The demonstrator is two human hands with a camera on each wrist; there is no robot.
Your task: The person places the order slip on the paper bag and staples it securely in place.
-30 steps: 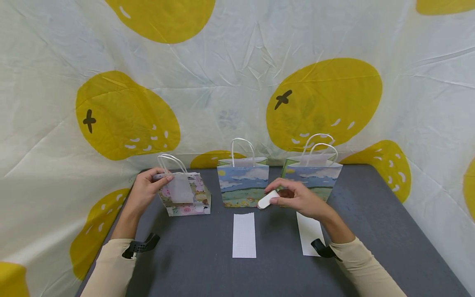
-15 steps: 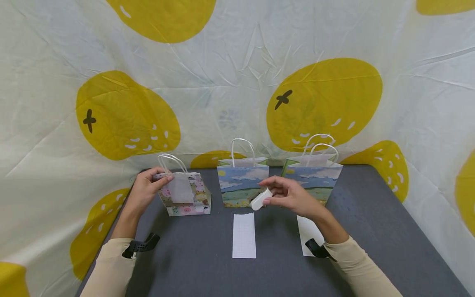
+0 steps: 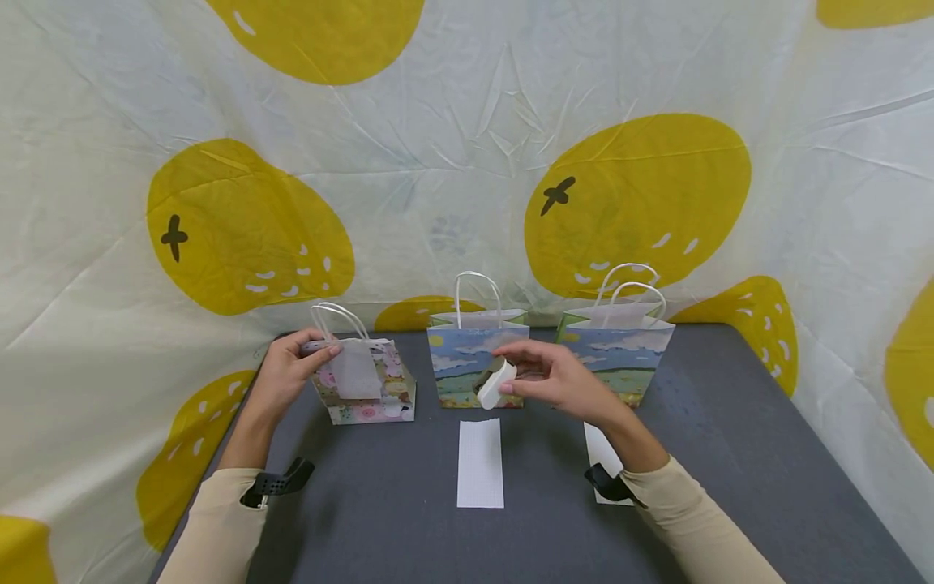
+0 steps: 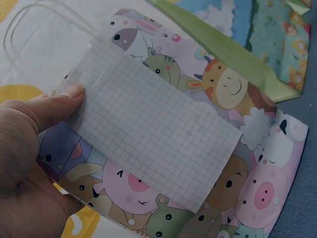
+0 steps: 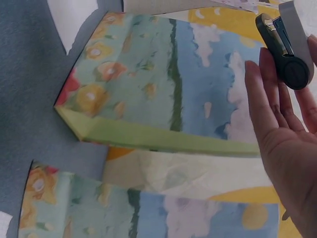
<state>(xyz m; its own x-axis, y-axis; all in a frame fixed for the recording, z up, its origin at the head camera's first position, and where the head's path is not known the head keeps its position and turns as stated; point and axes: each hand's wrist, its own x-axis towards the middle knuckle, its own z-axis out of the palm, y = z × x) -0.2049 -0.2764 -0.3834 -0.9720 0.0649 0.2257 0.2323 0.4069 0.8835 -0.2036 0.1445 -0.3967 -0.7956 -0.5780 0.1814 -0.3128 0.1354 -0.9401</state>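
Note:
In the head view, my left hand [image 3: 284, 373] pinches a slip of grid paper [image 3: 356, 375] against the top edge of a small gift bag [image 3: 400, 381] with cartoon animals. The left wrist view shows the thumb lying on the slip's upper end [image 4: 153, 124]; the fingers are behind the bag. My right hand [image 3: 562, 381] holds a small white mini stapler [image 3: 496, 384] between thumb and fingers, in front of the middle landscape bag [image 3: 467, 357]. Its dark base and metal inside show in the right wrist view, where the stapler [image 5: 288, 49] stands with its jaws apart.
Another landscape bag [image 3: 620, 341] with white handles stands at the back right. A white paper slip [image 3: 480, 464] lies before the middle bag, and a second slip [image 3: 600, 450] is partly hidden under my right wrist. A yellow-patterned white cloth [image 3: 452, 203] hangs behind the table.
My right hand has moved left with the stapler, which has turned more upright. My left hand, the animal bag and the slip on it have stayed put.

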